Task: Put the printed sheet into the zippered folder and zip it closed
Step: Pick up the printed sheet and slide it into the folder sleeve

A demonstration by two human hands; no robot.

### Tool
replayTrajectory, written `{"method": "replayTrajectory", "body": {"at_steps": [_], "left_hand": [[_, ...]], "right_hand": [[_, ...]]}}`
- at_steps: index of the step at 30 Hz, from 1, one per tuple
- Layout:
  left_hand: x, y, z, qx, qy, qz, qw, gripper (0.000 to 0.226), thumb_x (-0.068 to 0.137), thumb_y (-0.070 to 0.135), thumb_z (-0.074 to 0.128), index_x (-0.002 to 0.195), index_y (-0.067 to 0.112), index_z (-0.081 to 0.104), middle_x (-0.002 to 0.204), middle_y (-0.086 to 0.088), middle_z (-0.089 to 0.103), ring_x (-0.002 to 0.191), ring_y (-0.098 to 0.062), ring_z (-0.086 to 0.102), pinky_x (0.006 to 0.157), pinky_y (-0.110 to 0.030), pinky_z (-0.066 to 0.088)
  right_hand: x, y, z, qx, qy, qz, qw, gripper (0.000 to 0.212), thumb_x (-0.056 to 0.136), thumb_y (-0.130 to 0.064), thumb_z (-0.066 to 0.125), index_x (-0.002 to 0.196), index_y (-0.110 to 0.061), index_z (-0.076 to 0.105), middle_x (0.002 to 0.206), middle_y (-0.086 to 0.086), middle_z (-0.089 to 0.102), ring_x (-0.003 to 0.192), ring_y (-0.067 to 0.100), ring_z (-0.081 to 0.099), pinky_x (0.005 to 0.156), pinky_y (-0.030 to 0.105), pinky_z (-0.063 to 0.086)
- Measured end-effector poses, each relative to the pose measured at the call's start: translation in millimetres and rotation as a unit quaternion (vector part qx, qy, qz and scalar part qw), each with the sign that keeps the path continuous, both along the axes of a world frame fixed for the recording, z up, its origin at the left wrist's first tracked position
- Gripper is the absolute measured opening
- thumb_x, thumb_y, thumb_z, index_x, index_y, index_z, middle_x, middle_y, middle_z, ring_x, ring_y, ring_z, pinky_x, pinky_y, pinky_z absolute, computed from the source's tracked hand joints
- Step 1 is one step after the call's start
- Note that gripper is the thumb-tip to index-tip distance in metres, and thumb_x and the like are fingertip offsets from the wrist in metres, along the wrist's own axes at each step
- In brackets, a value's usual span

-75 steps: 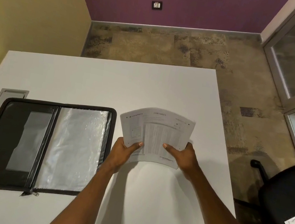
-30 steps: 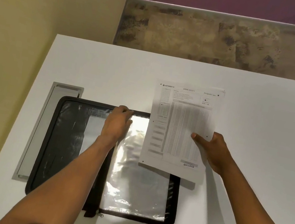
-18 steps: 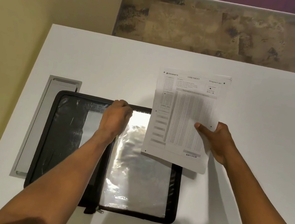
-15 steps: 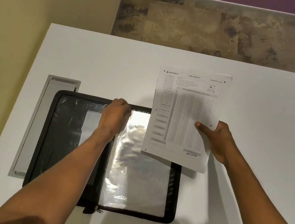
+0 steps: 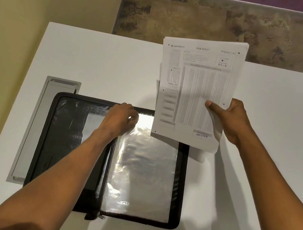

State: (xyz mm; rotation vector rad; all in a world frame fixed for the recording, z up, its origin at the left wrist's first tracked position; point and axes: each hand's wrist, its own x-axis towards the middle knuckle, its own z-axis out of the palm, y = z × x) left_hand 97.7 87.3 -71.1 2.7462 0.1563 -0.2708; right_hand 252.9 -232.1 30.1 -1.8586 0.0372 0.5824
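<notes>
The black zippered folder (image 5: 180,180) lies open flat on the white table (image 5: 95,61). Its right half shows shiny clear plastic sleeves (image 5: 142,173); its left half is a dark inner cover with a pale pocket. My left hand (image 5: 120,119) rests at the folder's top edge near the spine, fingers curled, pinching the top of a clear sleeve. My right hand (image 5: 229,122) holds the printed sheet (image 5: 196,90) by its right edge, thumb on the front. The sheet is raised above the folder's upper right corner.
A grey metal cable hatch (image 5: 29,130) is set into the table just left of the folder. A yellow wall (image 5: 34,5) stands along the left side. Patterned brown floor (image 5: 223,18) lies beyond the table's far edge.
My right hand has lifted the sheet higher and tilted it upward. My left hand stays at the folder's top edge on the sleeve. Earlier, both hands held the sheet.
</notes>
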Motion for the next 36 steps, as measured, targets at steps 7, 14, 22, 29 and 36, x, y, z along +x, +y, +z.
{"method": "replayTrajectory", "body": {"at_steps": [7, 14, 22, 29, 36], "left_hand": [[-0.5, 3.0, -3.3, -0.080, 0.003, 0.035, 0.996, 0.008, 0.092, 0.033, 0.072, 0.087, 0.032, 0.078, 0.089, 0.019, 0.065, 0.080, -0.005, 0.058, 0.063, -0.015, 0.033], [2.8, -1.1, -1.2, -0.118, 0.026, -0.003, 0.993, 0.018, 0.096, 0.044, 0.064, 0.103, 0.036, 0.078, 0.105, 0.020, 0.071, 0.089, -0.001, 0.062, 0.070, -0.023, 0.045], [-8.8, -15.7, -2.4, -0.147, -0.032, 0.063, 0.987, 0.011, 0.092, 0.043, 0.069, 0.098, 0.035, 0.075, 0.100, 0.021, 0.072, 0.086, 0.002, 0.064, 0.073, -0.025, 0.052], [-14.0, -19.6, -0.8, -0.124, -0.060, 0.071, 0.988, 0.008, 0.092, 0.038, 0.076, 0.094, 0.030, 0.079, 0.104, 0.015, 0.060, 0.075, -0.009, 0.060, 0.067, -0.028, 0.048], [-10.7, -20.4, -5.0, -0.135, -0.057, 0.068, 0.987, 0.007, 0.093, 0.038, 0.071, 0.093, 0.033, 0.076, 0.093, 0.013, 0.054, 0.074, -0.008, 0.058, 0.064, -0.028, 0.045]], "right_hand": [[25.7, 28.8, 12.3, -0.006, -0.041, 0.012, 0.999, 0.040, 0.092, -0.025, 0.079, 0.130, -0.015, 0.071, 0.114, -0.010, 0.076, 0.103, 0.007, 0.075, 0.095, 0.031, 0.060], [47.0, 52.6, 20.8, -0.015, -0.063, 0.065, 0.996, 0.041, 0.094, -0.025, 0.077, 0.133, -0.016, 0.069, 0.114, -0.011, 0.075, 0.100, 0.002, 0.074, 0.086, 0.020, 0.060], [61.7, 89.9, 20.5, -0.055, -0.062, 0.154, 0.985, 0.041, 0.093, -0.030, 0.076, 0.132, -0.018, 0.070, 0.122, -0.005, 0.074, 0.104, 0.012, 0.073, 0.092, 0.037, 0.062], [72.0, 117.3, 11.4, -0.050, -0.032, 0.236, 0.970, 0.036, 0.094, -0.023, 0.076, 0.129, -0.015, 0.072, 0.121, 0.000, 0.076, 0.104, 0.019, 0.076, 0.094, 0.045, 0.063], [88.6, 131.8, 0.1, -0.071, -0.004, 0.260, 0.963, 0.038, 0.091, -0.022, 0.079, 0.127, -0.013, 0.073, 0.123, 0.004, 0.076, 0.107, 0.027, 0.075, 0.098, 0.051, 0.060]]}}
